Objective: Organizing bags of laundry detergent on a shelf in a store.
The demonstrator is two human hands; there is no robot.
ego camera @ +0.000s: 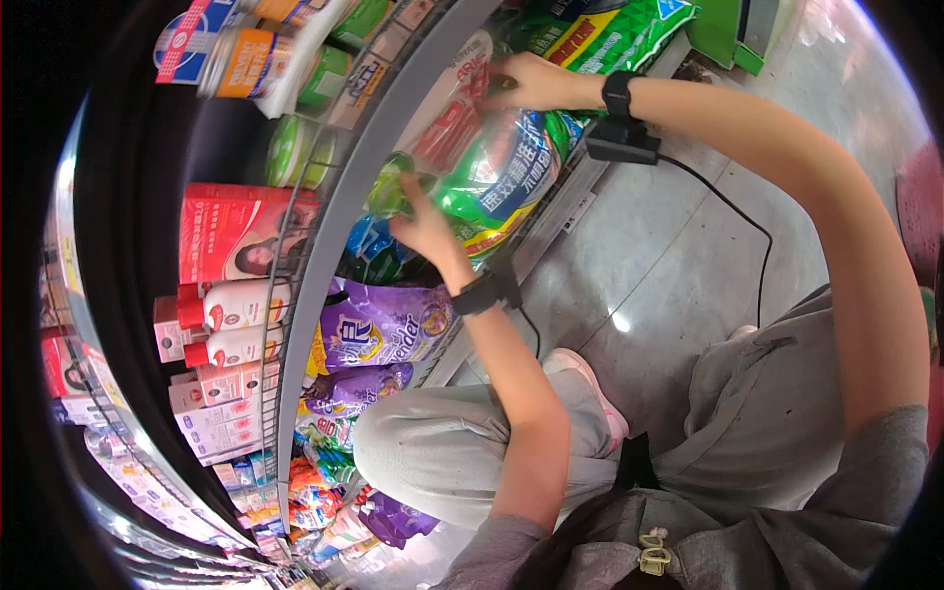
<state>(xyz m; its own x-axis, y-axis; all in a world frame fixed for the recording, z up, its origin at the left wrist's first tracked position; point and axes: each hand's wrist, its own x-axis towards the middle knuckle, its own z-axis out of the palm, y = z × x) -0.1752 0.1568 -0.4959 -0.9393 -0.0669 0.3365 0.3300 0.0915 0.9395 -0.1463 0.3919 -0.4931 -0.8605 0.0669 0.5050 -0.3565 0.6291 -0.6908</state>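
My left hand [429, 230] reaches in among bagged goods on the bottom shelf, its fingers spread beside a light-green package [398, 184] and a blue-and-green pack [376, 243]. The fingers of my right hand [535, 81] are curled at the top of a clear bag with red lettering [450, 129]; their tips are partly hidden. Between my hands, at the shelf's front, a plump green-and-white bag of detergent [501, 173] leans outward. More green bags [597, 37] lie beyond my right hand. Purple lavender-scented bags [387, 321] stand on the near side of my left hand.
The grey edge of the upper shelf [354, 155] curves close over my left hand. White bottles with red caps [243, 304], a red box [236, 232] and jars [247, 63] stand on it. A black cable [737, 210] runs from my right wrist over the tiled floor [649, 251].
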